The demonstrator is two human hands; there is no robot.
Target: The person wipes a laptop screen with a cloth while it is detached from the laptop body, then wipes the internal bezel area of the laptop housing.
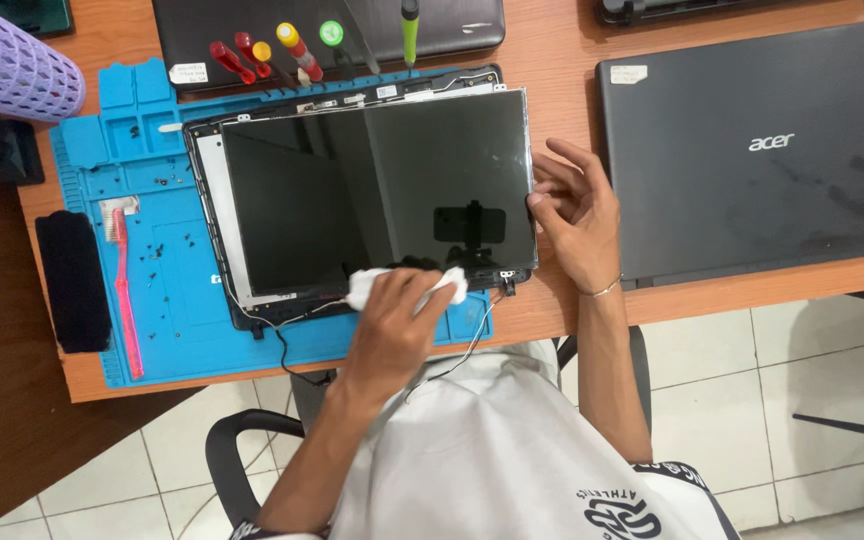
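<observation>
A glossy black screen panel (377,195) mirrors the room; a soft white cloth (407,285) lies crumpled on its near edge. The blue mat (177,300) looks rubbery and matt, the desk (552,60) smooth wood-grain, the closed laptop (752,150) dull grey plastic

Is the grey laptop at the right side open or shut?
Shut: the grey laptop lies flat on the table, lid down, no keyboard or screen showing.

Left hand (392,325) covers part of the white cloth (407,284) and the screen panel's (377,190) near edge beneath it. By the right hand (574,215), fingertips hide a stretch of the panel's side edge. Beyond that hand, the closed dark laptop (752,150) runs off the picture's edge. Far from both hands, the lilac mesh basket (7,60) and screwdriver tips (282,50) are cut off or hidden. Small screws (157,245) on the blue mat (167,310): too tiny to count.
</observation>
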